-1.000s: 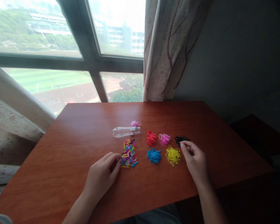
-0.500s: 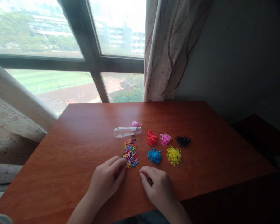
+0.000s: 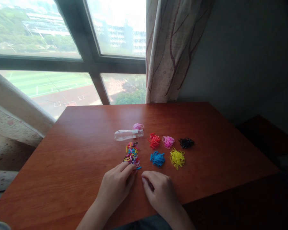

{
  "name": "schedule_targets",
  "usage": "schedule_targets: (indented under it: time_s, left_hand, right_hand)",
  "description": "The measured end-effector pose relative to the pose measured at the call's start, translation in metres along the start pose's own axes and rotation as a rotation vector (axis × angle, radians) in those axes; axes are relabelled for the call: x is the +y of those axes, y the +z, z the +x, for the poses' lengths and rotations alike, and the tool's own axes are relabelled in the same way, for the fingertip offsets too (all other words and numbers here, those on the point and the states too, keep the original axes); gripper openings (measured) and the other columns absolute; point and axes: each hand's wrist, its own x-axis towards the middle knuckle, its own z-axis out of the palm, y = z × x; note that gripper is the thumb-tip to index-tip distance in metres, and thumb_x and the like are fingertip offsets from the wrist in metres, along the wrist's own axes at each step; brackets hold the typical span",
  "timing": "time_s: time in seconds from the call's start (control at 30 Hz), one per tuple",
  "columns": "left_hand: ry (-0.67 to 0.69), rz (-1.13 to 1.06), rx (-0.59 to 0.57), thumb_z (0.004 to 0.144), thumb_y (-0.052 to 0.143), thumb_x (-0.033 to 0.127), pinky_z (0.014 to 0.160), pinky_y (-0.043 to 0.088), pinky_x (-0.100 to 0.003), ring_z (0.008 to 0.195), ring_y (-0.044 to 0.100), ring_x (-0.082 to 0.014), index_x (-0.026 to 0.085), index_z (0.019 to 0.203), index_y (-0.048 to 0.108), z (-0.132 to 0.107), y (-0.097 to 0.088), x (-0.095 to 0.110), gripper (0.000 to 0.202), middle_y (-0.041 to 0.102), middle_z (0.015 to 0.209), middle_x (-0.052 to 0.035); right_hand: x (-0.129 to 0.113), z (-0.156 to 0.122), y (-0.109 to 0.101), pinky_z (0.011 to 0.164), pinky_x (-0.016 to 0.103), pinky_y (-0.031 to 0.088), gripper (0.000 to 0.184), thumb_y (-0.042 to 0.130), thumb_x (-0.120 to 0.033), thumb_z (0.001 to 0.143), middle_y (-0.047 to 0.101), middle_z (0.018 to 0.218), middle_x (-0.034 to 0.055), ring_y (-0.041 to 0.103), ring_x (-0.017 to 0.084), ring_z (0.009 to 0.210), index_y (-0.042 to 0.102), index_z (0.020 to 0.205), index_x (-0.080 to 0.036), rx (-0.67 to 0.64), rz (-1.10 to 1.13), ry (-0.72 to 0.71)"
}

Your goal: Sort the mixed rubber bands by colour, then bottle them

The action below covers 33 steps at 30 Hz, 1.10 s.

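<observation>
My left hand (image 3: 120, 180) reaches the near end of a mixed pile of small rubber bands (image 3: 132, 155); its thumb and fingers are pressed together, and what is between them is hidden. Just to its right, my right hand (image 3: 158, 187) rests on the table with fingers curled and thumb close to the index finger; I cannot make out anything in it. Beyond the hands lie sorted piles: red bands (image 3: 154, 141), pink bands (image 3: 168, 141), black bands (image 3: 186, 142), blue bands (image 3: 157, 158) and yellow bands (image 3: 177, 158).
A clear plastic bottle (image 3: 127, 135) lies on its side behind the mixed pile, with a pink looped item (image 3: 138, 126) behind its neck. The brown wooden table (image 3: 62, 166) meets a window and a curtain (image 3: 175, 48). A white rounded rim (image 3: 0, 225) shows at bottom left.
My left hand has moved right over the near end of the mixed pile, closer to my right hand. The whole view has shifted slightly; the sorted piles look the same.
</observation>
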Motion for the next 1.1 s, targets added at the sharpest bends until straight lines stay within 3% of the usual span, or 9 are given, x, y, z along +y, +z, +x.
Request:
schedule_targets:
  time_s: [0.3, 0.57, 0.77, 0.93, 1.1]
  left_hand:
    - [0.002, -0.074, 0.049, 0.093, 0.049, 0.020, 0.062, 0.051, -0.024, 0.075, 0.070, -0.0177, 0.023, 0.097, 0.066, 0.002, -0.002, -0.001, 0.018, 0.073, 0.091, -0.0036]
    - [0.141, -0.090, -0.207, 0.095, 0.048, 0.021, 0.057, 0.042, -0.023, 0.068, 0.064, -0.0149, 0.024, 0.087, 0.068, 0.048, -0.005, 0.018, 0.022, 0.067, 0.078, -0.0014]
    - [0.238, -0.112, -0.356, 0.090, 0.056, 0.020, 0.055, 0.037, -0.023, 0.067, 0.062, -0.0135, 0.025, 0.085, 0.070, 0.075, -0.002, 0.021, 0.016, 0.066, 0.079, 0.0002]
    - [0.239, -0.131, -0.417, 0.089, 0.060, 0.021, 0.057, 0.039, -0.023, 0.068, 0.063, -0.0135, 0.027, 0.090, 0.071, 0.079, 0.001, 0.021, 0.013, 0.067, 0.083, 0.0011]
    - [0.205, -0.117, -0.400, 0.090, 0.059, 0.023, 0.057, 0.039, -0.023, 0.068, 0.062, -0.0143, 0.025, 0.095, 0.069, 0.078, 0.001, 0.021, 0.012, 0.067, 0.085, 0.0005]
  right_hand:
    - [0.001, -0.003, 0.001, 0.068, 0.025, 0.038, 0.019, 0.045, -0.015, 0.094, 0.068, 0.081, 0.0010, 0.065, 0.017, 0.075, 0.062, 0.091, -0.023, -0.008, -0.037, -0.020]
    - [0.001, -0.008, 0.002, 0.062, 0.026, 0.033, 0.024, 0.041, -0.016, 0.095, 0.066, 0.074, 0.0025, 0.063, 0.017, 0.069, 0.060, 0.082, -0.021, 0.034, -0.046, -0.053]
    - [0.003, -0.009, 0.004, 0.060, 0.027, 0.030, 0.023, 0.043, -0.017, 0.094, 0.067, 0.072, 0.0021, 0.063, 0.017, 0.067, 0.058, 0.077, -0.021, 0.056, -0.052, -0.050]
    - [0.005, -0.010, 0.006, 0.061, 0.027, 0.030, 0.022, 0.045, -0.018, 0.094, 0.067, 0.072, 0.0022, 0.062, 0.017, 0.067, 0.060, 0.079, -0.021, 0.064, -0.051, -0.052]
    - [0.005, -0.008, 0.004, 0.063, 0.027, 0.033, 0.020, 0.045, -0.017, 0.094, 0.069, 0.077, 0.0024, 0.064, 0.018, 0.071, 0.062, 0.083, -0.022, 0.055, -0.013, -0.062]
